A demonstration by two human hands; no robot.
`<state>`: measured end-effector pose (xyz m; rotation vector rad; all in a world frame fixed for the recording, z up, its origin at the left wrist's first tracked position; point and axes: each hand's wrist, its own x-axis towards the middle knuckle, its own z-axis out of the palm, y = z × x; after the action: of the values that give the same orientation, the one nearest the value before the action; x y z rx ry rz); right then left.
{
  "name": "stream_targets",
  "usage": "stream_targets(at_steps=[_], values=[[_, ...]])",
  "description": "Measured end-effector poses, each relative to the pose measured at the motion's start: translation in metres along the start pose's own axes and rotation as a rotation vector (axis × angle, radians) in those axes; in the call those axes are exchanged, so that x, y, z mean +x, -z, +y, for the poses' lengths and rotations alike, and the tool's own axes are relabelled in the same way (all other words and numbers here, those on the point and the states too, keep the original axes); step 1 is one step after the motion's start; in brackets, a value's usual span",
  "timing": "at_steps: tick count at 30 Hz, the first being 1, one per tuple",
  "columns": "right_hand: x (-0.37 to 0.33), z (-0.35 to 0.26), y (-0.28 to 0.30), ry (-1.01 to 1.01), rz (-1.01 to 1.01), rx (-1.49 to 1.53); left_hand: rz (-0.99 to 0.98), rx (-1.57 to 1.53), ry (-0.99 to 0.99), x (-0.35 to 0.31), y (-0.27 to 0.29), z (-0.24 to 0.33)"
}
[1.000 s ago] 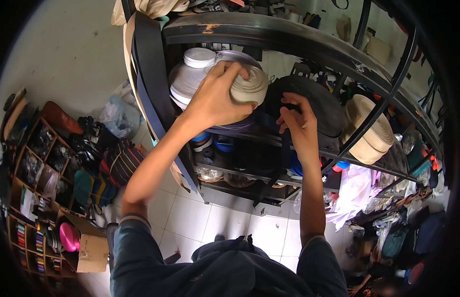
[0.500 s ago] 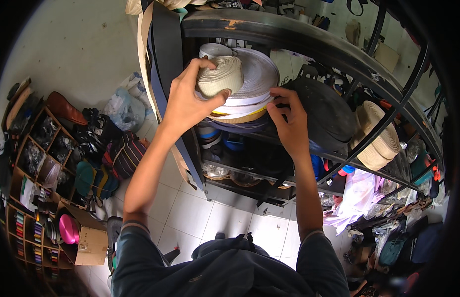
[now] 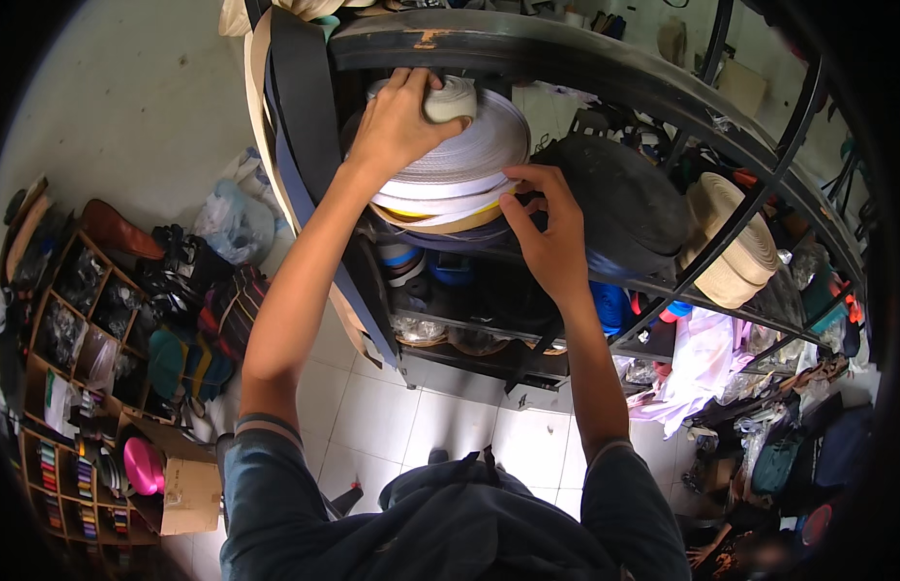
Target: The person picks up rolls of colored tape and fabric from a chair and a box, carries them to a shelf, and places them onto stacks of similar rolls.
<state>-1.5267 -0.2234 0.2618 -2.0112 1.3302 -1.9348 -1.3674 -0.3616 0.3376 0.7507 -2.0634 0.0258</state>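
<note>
My left hand (image 3: 399,121) is closed round a small cream webbing roll (image 3: 452,100), thumb in front and fingers behind; the hand covers part of the roll. Beneath it lies a wide, flat white webbing roll (image 3: 479,145), on top of a stack on the shelf. My right hand (image 3: 549,228) grips the right edge of this stack, index finger and thumb on the white roll's rim. Lower in the stack, a yellow and tan band (image 3: 450,225) shows above a dark one. Behind my left hand a bit of another pale roll peeks out.
The rack's black top rail (image 3: 566,48) curves above my hands. A large black roll (image 3: 614,198) and cream webbing rolls (image 3: 731,242) lie to the right. Long dark strips (image 3: 305,116) hang at the left. A compartment shelf (image 3: 58,387) with thread spools stands far left.
My left hand has moved the small cream roll farther back across the white roll. My right hand stays at the stack's right edge. The view has shifted slightly.
</note>
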Motion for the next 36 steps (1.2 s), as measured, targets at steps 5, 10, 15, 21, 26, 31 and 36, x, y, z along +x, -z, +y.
stream_targets(at_steps=[5,10,15,21,26,31,36], values=[[-0.004,0.002,0.011,-0.008,0.049,-0.065,0.009,0.113,-0.150,-0.003,-0.002,-0.016],[0.029,0.004,0.001,0.265,0.042,-0.316,-0.249,0.238,0.080,0.035,0.014,-0.083],[0.051,0.012,-0.020,0.298,-0.133,-0.302,-0.634,0.335,0.146,0.053,0.010,-0.070],[0.053,0.025,-0.031,0.278,-0.132,-0.333,-0.733,0.297,0.208,0.059,0.012,-0.071],[0.052,0.033,-0.034,0.250,-0.128,-0.462,-0.633,0.249,0.193,0.059,0.001,-0.084],[0.058,0.039,-0.035,0.090,-0.097,-0.220,0.006,0.072,0.048,0.043,-0.012,-0.089],[0.064,0.043,-0.039,-0.005,-0.085,-0.312,0.056,-0.206,0.102,0.039,0.007,-0.051]])
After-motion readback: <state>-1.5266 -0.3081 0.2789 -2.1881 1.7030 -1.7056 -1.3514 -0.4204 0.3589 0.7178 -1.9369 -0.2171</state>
